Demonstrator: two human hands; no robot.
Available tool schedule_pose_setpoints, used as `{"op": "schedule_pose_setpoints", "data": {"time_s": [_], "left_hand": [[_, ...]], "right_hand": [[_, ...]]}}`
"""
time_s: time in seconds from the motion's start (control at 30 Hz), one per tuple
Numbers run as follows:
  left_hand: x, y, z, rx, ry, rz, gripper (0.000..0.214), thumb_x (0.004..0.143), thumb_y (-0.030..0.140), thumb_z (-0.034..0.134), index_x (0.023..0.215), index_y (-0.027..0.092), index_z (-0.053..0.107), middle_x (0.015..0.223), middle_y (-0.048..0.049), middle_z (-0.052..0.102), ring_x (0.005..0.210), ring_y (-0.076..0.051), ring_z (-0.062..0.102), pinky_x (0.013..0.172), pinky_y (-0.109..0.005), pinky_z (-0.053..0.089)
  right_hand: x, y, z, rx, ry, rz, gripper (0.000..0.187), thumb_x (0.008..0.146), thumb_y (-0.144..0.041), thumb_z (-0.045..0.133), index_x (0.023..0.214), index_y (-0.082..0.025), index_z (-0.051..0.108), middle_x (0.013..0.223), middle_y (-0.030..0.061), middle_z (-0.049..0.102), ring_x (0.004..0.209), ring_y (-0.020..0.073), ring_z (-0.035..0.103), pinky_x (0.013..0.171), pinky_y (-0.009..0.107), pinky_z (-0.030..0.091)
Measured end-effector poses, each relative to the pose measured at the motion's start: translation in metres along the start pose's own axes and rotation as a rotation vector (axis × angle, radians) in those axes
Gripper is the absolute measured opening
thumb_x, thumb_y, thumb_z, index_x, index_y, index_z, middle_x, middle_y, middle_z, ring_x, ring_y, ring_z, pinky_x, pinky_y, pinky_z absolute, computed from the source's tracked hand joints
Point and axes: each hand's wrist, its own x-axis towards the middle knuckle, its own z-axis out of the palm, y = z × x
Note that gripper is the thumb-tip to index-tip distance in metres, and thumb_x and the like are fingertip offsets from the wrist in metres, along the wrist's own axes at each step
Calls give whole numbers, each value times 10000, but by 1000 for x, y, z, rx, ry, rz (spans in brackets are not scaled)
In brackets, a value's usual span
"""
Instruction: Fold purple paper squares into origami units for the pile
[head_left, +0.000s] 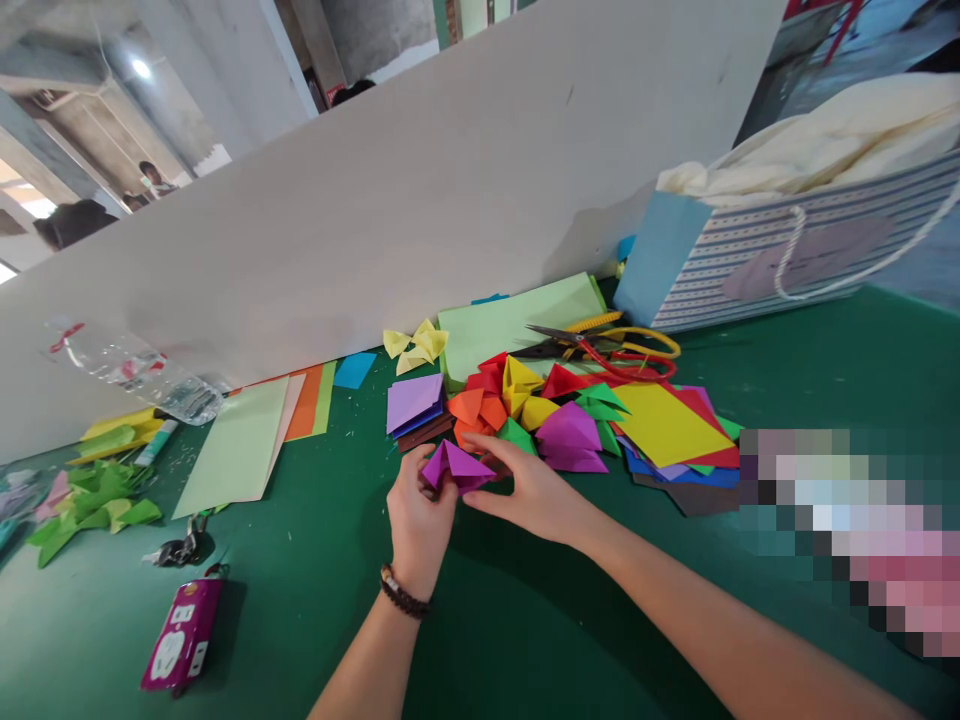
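Observation:
My left hand (420,525), with a dark bead bracelet (403,591) on its wrist, grips a folded purple origami piece (452,466) from below. My right hand (529,490) comes in from the right, and its thumb and fingers pinch the same piece. Just past my hands lies a heap of folded paper pieces (525,410) in red, orange, yellow, green and magenta. A small stack of lilac paper squares (414,403) sits to the left of the heap, close to my left fingertips.
Scissors with red and yellow handles (600,350) lie on pale green paper (510,325) before a tall white board (375,210). Stacked coloured paper (675,430), a striped gift bag (787,240), a plastic bottle (139,370), green paper scraps (94,505) and a purple power socket (184,630) share the green table (315,620).

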Motion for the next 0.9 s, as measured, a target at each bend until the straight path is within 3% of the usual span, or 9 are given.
{"op": "schedule_pose_setpoints", "data": {"time_s": [0.13, 0.3, 0.53, 0.7, 0.77, 0.9], "left_hand": [[-3, 3, 1, 137, 6, 101, 411, 757, 84, 580, 1146, 216, 569, 970, -33, 694, 737, -139, 675, 668, -242, 559], [-9, 4, 6, 188, -14, 252, 408, 808, 99, 561, 1200, 212, 553, 1054, -63, 679, 862, -162, 682, 737, -262, 572], [-12, 6, 9, 137, -26, 269, 381, 818, 107, 567, 1184, 212, 560, 912, -23, 693, 714, -121, 676, 670, -233, 578], [-9, 10, 7, 43, -24, 193, 345, 830, 143, 582, 1170, 203, 565, 837, -6, 696, 698, -113, 682, 635, -202, 575], [-9, 10, 6, 22, -27, 165, 329, 835, 158, 587, 1160, 200, 571, 829, -6, 700, 691, -112, 683, 626, -198, 575], [-10, 9, 7, 31, -26, 174, 304, 830, 164, 592, 1132, 199, 594, 828, -11, 706, 679, -114, 683, 626, -203, 577]], "right_hand": [[3, 0, -4, 13, 1, 100, 428, 792, -376, 644, 1189, -215, 622, 1151, 76, 679, 989, 222, 654, 826, 345, 540], [5, 6, 0, -185, 49, 80, 296, 788, -207, 580, 1074, -200, 657, 1008, 53, 724, 892, 198, 671, 801, 319, 506], [4, 3, -1, -353, 61, 102, 75, 805, -216, 546, 776, -202, 614, 738, 15, 692, 674, 169, 630, 598, 267, 411], [6, 5, -2, -295, 71, 133, 70, 788, -232, 549, 735, -202, 584, 691, 2, 653, 633, 161, 594, 577, 269, 391], [7, 8, -2, -270, 64, 123, 57, 777, -230, 550, 781, -202, 600, 715, 5, 656, 647, 164, 595, 584, 272, 400], [7, 10, -1, -222, 41, 112, 209, 739, -193, 562, 938, -204, 625, 759, 7, 677, 674, 164, 613, 612, 273, 424]]}}
